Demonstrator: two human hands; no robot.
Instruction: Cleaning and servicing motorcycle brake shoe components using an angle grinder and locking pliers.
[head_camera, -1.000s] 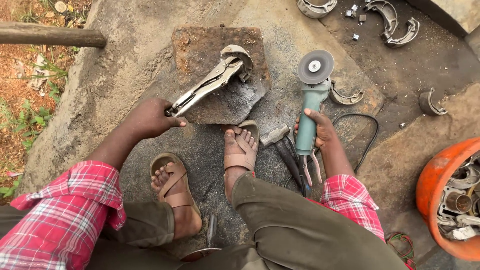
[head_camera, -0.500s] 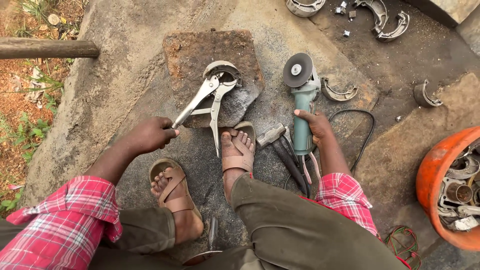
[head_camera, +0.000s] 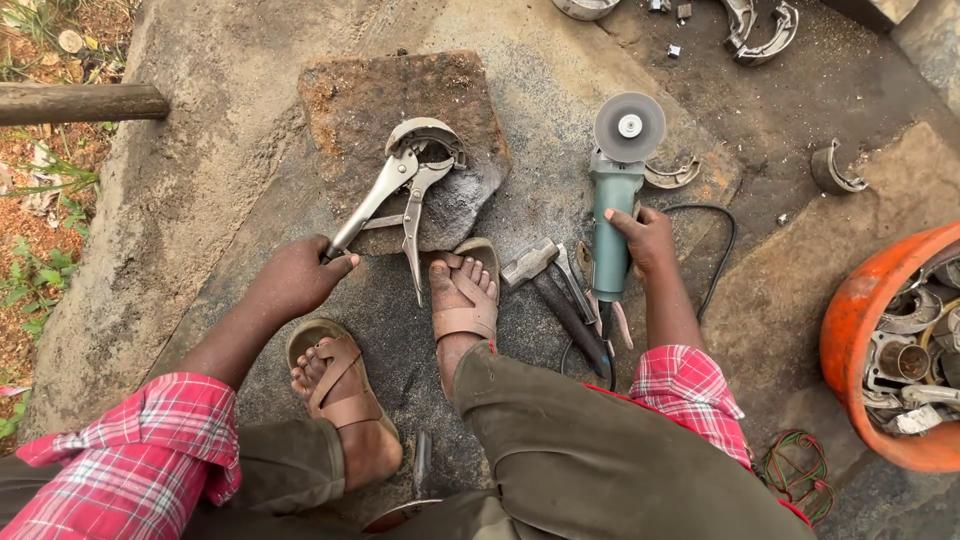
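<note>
My left hand (head_camera: 298, 276) grips one handle of the locking pliers (head_camera: 400, 195); their other handle hangs apart, pointing toward my foot. The plier jaws reach a curved grey brake shoe (head_camera: 428, 133) lying on a rusty flat stone slab (head_camera: 355, 100). My right hand (head_camera: 645, 238) holds the body of a teal angle grinder (head_camera: 615, 195), which rests on the ground with its grey disc (head_camera: 629, 126) facing up. My sandalled feet sit between the two hands.
A hammer (head_camera: 545, 285) and other hand tools lie beside my right foot. An orange tub (head_camera: 850, 340) of metal parts stands at the right. Loose brake shoes (head_camera: 835, 170) lie on the dark ground behind. A wooden pole (head_camera: 80, 102) crosses the left edge.
The pliers' handles have sprung apart over the last second. My left hand drew back along one handle. The grinder stayed in my right hand.
</note>
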